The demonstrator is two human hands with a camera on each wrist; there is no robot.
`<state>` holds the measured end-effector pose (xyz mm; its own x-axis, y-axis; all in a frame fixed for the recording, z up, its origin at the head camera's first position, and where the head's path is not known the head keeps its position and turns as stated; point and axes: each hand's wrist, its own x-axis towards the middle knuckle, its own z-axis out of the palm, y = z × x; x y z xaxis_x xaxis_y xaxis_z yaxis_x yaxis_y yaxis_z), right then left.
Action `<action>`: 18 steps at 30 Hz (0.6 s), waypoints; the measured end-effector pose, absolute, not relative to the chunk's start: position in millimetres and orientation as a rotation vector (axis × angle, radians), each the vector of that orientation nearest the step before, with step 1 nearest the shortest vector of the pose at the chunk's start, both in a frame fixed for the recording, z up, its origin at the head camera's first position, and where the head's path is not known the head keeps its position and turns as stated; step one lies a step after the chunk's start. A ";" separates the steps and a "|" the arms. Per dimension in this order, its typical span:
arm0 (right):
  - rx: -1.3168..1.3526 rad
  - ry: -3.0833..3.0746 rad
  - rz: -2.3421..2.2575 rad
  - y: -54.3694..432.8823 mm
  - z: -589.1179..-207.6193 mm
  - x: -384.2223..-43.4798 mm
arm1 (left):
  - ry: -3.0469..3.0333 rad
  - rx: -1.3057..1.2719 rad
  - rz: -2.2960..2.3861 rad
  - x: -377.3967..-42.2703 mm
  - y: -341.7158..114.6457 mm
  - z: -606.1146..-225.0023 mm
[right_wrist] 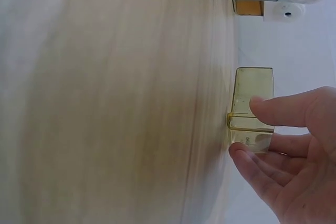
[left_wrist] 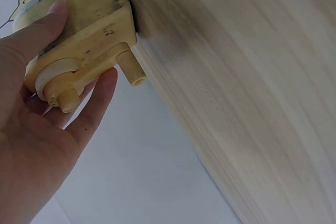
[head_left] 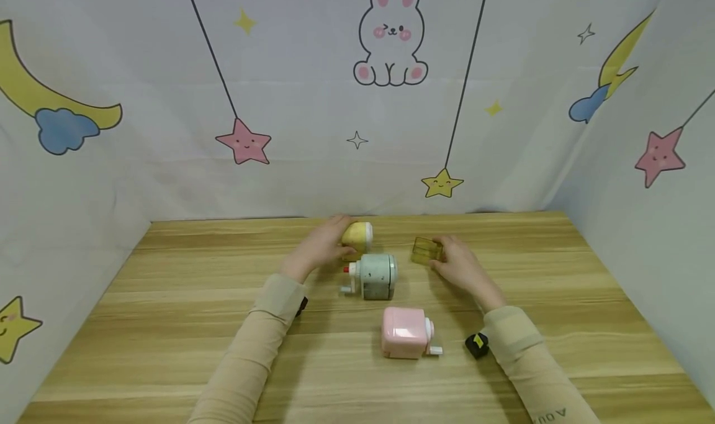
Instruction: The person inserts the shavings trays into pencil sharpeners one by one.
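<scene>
My left hand point(head_left: 319, 248) grips a yellow crank pencil sharpener point(head_left: 357, 236) at the back of the table. In the left wrist view, the thumb lies across the smudged face of this sharpener point(left_wrist: 86, 9), and its crank points away from the palm. My right hand point(head_left: 459, 267) pinches a see-through yellow shavings drawer point(head_left: 426, 251) between thumb and fingers, close over the tabletop. The right wrist view shows the thumb on one side of the drawer point(right_wrist: 253, 87) and fingertips at its lower end. A grey-green crank sharpener point(head_left: 378, 277) stands just in front of the yellow one.
Nearer the front stands a pink crank sharpener point(head_left: 403, 332), its handle pointing right. A black wrist device point(head_left: 477, 345) sits by the right cuff. The wooden table point(head_left: 139, 324) ends at a white printed curtain point(head_left: 313, 175) behind and at both sides.
</scene>
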<state>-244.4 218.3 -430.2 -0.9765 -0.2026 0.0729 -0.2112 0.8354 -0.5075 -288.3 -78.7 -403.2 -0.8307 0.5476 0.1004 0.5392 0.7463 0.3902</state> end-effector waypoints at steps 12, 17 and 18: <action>0.366 -2.987 0.844 213.4 -430.0 -244.7 | 2.909 0.925 0.636 -288.9 -71.6 -405.2; 0.383 -2.977 0.848 210.7 -430.2 -244.8 | 2.899 0.923 0.626 -288.4 -69.1 -405.1; 0.389 -2.974 0.844 210.3 -429.9 -244.8 | 2.898 0.924 0.627 -288.4 -68.6 -404.9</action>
